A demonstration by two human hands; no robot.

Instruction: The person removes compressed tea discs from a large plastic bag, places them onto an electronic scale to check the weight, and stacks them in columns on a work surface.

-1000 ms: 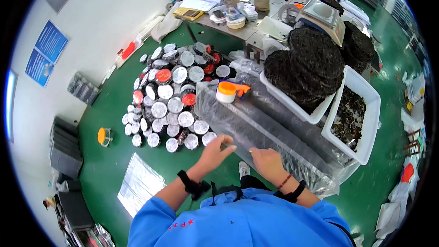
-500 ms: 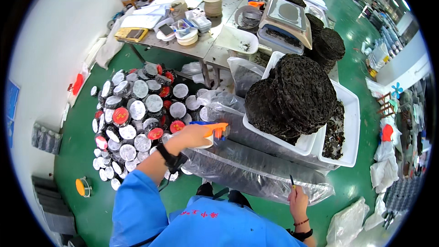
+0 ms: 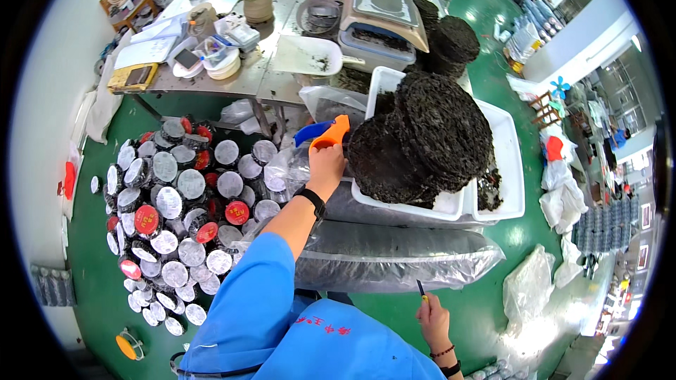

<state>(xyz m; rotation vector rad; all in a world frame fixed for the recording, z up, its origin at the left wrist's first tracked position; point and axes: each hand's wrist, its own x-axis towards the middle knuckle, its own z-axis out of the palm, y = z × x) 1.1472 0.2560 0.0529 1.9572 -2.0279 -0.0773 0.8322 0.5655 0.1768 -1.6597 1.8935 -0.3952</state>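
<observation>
My left hand is closed around an orange and blue tape dispenser, held up beside a white tub. In that tub lean stacked black, rough discs that look like pressed dried seaweed. Low on the right, my right hand grips a slim knife with a dark tip and a bit of yellow; its handle is mostly hidden by the fingers. Between the hands, across the front of me, stretches a long clear plastic bag, greyish and shiny.
Round wrapped packs with silver or red tops are heaped on the floor at left. Behind stands a metal table with a scale and a white scoop. A second white tub holds black scraps. Plastic sheeting lies at right.
My left hand has moved away from me with the tape dispenser, from above the plastic bag's left end to beside the discs. The view has shifted; my right hand still grips the knife.
</observation>
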